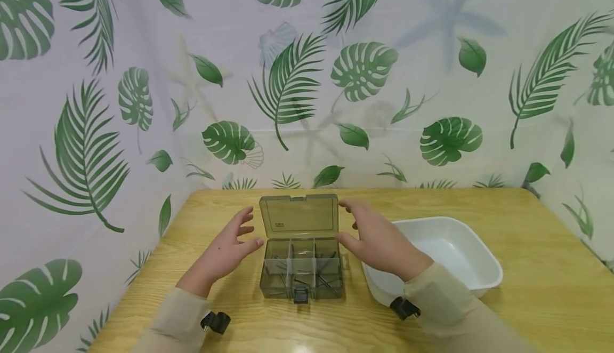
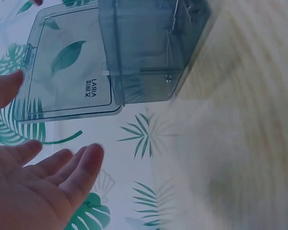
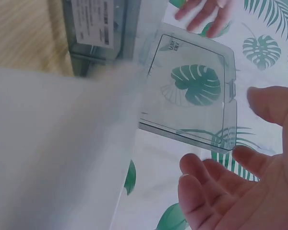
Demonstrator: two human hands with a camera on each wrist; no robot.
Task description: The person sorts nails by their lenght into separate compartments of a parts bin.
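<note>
A translucent grey compartment box (image 1: 302,291) stands on the table with its hinged lid (image 1: 299,215) raised upright at the back. Dark screws (image 1: 325,281) lie in its compartments, and threaded shafts show through the side wall in the left wrist view. To the left of the box is my left hand (image 1: 225,251), fingers spread and loosely bent, holding nothing. My right hand (image 1: 379,238) is at the other side, its fingertips right by the lid's right edge. It holds nothing either; in the right wrist view its fingers (image 3: 201,191) are loosely bent beside the lid.
A white plastic basin (image 1: 446,257) stands on the wooden table (image 1: 230,315) to the right, partly behind my right forearm. Leaf-printed cloth (image 1: 307,102) hangs behind the table and along both sides. A label (image 3: 92,21) shows on the box.
</note>
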